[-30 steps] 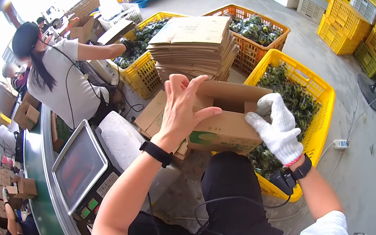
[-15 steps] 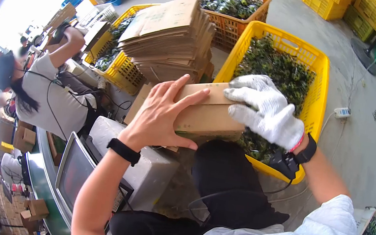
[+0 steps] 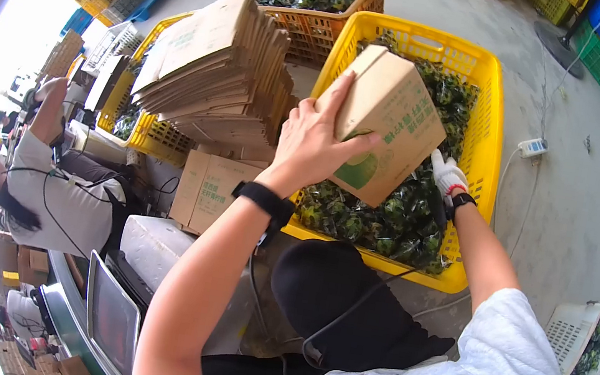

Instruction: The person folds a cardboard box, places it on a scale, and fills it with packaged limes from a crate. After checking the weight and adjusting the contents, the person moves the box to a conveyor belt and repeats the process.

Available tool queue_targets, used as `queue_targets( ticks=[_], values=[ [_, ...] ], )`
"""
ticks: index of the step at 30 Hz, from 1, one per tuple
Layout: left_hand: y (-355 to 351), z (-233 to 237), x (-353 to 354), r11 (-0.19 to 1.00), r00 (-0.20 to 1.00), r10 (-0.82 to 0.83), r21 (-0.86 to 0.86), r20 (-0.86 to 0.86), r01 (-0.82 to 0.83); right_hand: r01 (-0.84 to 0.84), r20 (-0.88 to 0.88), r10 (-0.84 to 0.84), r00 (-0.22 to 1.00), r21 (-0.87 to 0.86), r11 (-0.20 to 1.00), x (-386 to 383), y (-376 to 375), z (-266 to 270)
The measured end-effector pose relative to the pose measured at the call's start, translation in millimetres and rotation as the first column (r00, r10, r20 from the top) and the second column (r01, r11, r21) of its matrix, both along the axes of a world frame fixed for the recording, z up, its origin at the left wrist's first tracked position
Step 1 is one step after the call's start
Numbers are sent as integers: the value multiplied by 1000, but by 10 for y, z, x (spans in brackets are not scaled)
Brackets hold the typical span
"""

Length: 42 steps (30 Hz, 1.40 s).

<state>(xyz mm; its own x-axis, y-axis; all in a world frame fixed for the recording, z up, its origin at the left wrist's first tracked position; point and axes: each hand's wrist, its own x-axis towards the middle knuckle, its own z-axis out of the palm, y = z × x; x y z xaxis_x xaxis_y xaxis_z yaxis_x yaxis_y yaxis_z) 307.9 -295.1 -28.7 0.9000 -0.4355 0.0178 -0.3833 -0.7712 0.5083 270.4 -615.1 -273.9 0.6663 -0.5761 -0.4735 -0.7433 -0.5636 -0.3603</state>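
My left hand (image 3: 316, 142), bare with a black wristband, grips a printed cardboard box (image 3: 396, 128) along its near left side. Its thumb lies over the green print on the front. The box is tilted above a yellow crate (image 3: 497, 124) of dark green produce in clear wrapping (image 3: 345, 221). My right hand (image 3: 447, 175), in a white glove, is closed at the box's lower right corner; part of its fingers is hidden. Below the right wrist is something dark that blends with the produce.
A stack of flattened cartons (image 3: 192, 51) stands to the left, near another printed box (image 3: 206, 189). An orange crate (image 3: 312, 30) is behind it. A person in a light shirt (image 3: 57, 178) works at far left. A screen (image 3: 112, 311) and a power strip (image 3: 532, 148) flank me.
The cardboard box has been raised, turned and carried right over the yellow crate. My right hand has slid from its end to the lower right corner. Another printed box now shows at left.
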Motion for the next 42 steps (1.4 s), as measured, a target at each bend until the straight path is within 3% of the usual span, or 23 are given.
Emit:
queue_targets(
  ticks=[3,5,6,7,10,14,17,19,23,27,33,35,36,37,38,39,40,41,42],
  values=[
    [-209,-415,213,996,997,-64,62,-32,66,37,-115,-30,993,56,998,144,-196,-140],
    [-284,-607,265,967,991,-43,243,-125,73,10,-106,1,994,102,995,234,-246,-264],
    [-317,-700,300,969,983,1,244,-181,44,0,-80,18,997,221,975,232,-213,-204],
    [-321,-793,314,968,981,-4,246,-193,52,-50,-148,83,985,213,976,266,-213,-125],
    [-213,-1256,374,1000,885,-9,20,-465,21,-100,-168,138,976,217,971,346,-196,-110],
    [-188,-1250,351,996,875,23,83,-483,20,-60,-78,75,994,177,982,266,-178,-306],
    [-242,-1174,353,980,845,58,192,-532,54,-46,-20,54,998,269,962,212,-171,-343],
    [-148,-1280,368,987,838,32,148,-545,58,-31,-26,47,999,443,896,203,-161,-329],
    [-42,-1342,278,999,759,42,50,-649,-13,35,-60,16,998,754,656,197,-36,-345],
    [-74,-1425,190,998,743,-43,4,-668,62,69,-34,-80,996,871,486,137,136,-420],
    [8,-1398,116,999,712,28,9,-701,-31,3,99,-331,939,956,294,97,353,-337],
    [103,-1502,112,974,742,-19,-182,-670,-138,-59,154,-449,880,974,218,119,389,-403],
    [143,-1226,29,900,747,-91,-375,-658,-221,-112,169,-559,812,984,136,166,444,-476],
    [198,-1226,0,899,758,-80,-375,-648,-225,-128,179,-551,815,983,131,245,283,-651],
    [283,-1257,6,829,602,-193,-457,-775,-323,-201,238,-572,785,971,128,420,-24,-866],
    [463,-1210,-22,739,442,-307,-504,-843,-447,-310,368,-511,777,930,198,416,206,-358],
    [528,-925,-168,700,384,-284,-463,-879,-543,-417,492,-449,746,871,262,394,452,200],
    [526,-655,-309,631,350,-249,-425,-903,-649,-515,604,-389,696,797,316,347,717,819],
    [613,-757,-376,495,381,-380,-533,-843,-686,-594,677,-255,690,731,335,201,1016,1526]
  ],
)
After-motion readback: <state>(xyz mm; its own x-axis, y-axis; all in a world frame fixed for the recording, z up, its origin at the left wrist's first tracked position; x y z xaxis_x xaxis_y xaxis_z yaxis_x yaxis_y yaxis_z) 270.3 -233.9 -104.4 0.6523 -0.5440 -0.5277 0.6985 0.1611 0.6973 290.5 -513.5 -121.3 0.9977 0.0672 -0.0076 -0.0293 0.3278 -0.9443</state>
